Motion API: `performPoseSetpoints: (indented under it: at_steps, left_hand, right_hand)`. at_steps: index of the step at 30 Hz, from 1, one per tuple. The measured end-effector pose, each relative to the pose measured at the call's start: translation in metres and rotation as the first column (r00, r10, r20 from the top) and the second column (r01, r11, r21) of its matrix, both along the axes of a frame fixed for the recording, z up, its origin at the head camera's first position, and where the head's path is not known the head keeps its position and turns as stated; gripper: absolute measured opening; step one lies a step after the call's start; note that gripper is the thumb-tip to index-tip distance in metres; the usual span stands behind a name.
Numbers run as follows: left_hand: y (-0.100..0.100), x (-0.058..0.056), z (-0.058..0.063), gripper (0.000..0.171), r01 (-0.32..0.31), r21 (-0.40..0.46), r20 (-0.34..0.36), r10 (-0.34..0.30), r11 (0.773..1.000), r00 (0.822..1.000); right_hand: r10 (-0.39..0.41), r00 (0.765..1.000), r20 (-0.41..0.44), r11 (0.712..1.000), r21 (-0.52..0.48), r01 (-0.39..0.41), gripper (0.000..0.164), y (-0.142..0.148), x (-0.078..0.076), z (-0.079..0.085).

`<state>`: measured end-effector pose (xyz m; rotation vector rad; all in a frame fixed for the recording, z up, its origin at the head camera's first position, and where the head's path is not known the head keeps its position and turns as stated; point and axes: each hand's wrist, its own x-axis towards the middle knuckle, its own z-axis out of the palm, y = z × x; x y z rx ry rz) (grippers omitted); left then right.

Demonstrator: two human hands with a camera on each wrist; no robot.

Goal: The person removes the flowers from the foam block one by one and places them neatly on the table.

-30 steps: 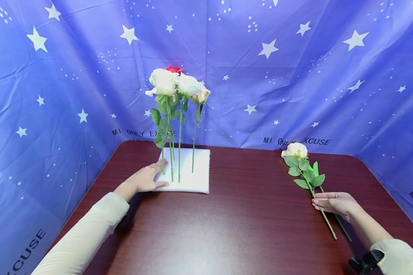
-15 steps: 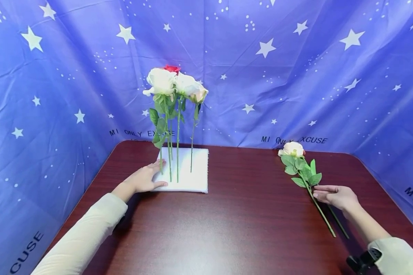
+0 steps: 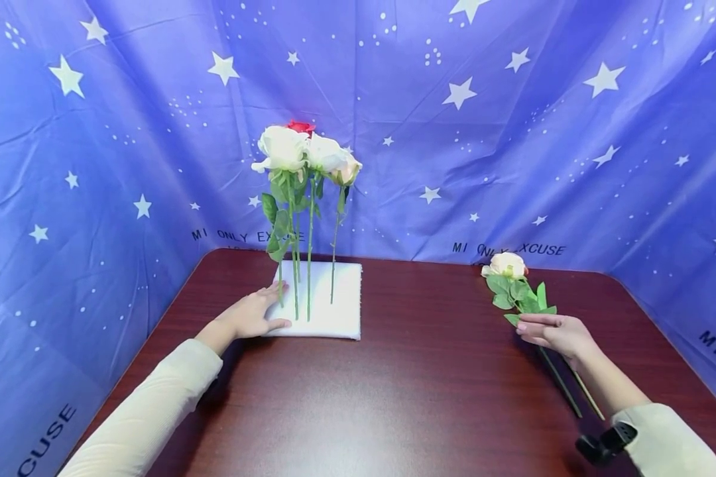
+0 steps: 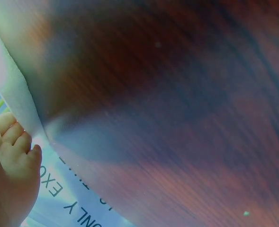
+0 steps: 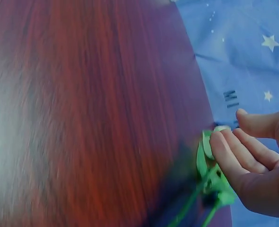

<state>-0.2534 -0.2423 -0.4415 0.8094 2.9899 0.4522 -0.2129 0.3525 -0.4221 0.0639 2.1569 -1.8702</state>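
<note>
My left hand [image 3: 252, 314] rests on the left edge of a white foam block [image 3: 343, 318], thumb and fingers spread beside the stems. Several roses stand upright in the block: white roses [image 3: 282, 148], a pale pinkish one [image 3: 347, 171] and a red one [image 3: 301, 128] behind. On the right, a cream rose [image 3: 506, 264] lies on the table with a second stem [image 3: 559, 382] alongside; a bit of red shows behind its bloom. My right hand [image 3: 553, 334] is over the leaves below that bloom. In the right wrist view its thumb stands apart from the fingers [image 5: 246, 153], which overlap the leaves [image 5: 214, 182].
The dark red-brown wooden table [image 3: 417, 384] has rounded back corners. A blue curtain [image 3: 394, 86] with white stars hangs along the back and sides. A black strap device [image 3: 605, 444] sits at the right cuff.
My right hand has moved from the lower stems up and left to the leaves below the cream bloom. My left hand stays on the foam block. The head view shifts slightly.
</note>
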Motion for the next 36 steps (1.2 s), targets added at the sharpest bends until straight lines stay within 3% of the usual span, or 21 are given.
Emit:
performPoseSetpoints:
  at_steps: [5,11,17,24,36]
  left_hand:
    - [-0.001,0.0,0.0,0.079,0.003,-0.008,-0.013,-0.003,1.0,1.0]
    - [-0.002,0.002,0.0,0.079,-0.002,-0.017,-0.012,0.002,1.0,1.0]
    - [-0.002,0.001,0.002,0.081,-0.011,-0.017,0.015,0.011,1.0,1.0]
    - [-0.002,0.001,0.003,0.082,-0.014,-0.023,0.012,0.014,1.0,1.0]
    - [0.0,0.001,0.001,0.082,-0.007,-0.021,0.01,0.007,1.0,1.0]
  right_hand:
    - [0.058,0.989,-0.135,0.976,-0.2,-0.084,0.024,-0.017,-0.014,-0.011]
    - [0.071,0.959,-0.276,0.978,-0.171,-0.122,0.026,-0.061,-0.017,0.002]
    - [0.094,0.956,-0.277,0.975,-0.167,-0.145,0.033,-0.093,-0.023,0.006]
    - [0.11,0.96,-0.256,0.99,-0.059,-0.129,0.043,-0.122,-0.035,-0.001]
    - [0.236,0.936,-0.26,0.967,-0.033,-0.253,0.06,-0.173,-0.045,-0.002]
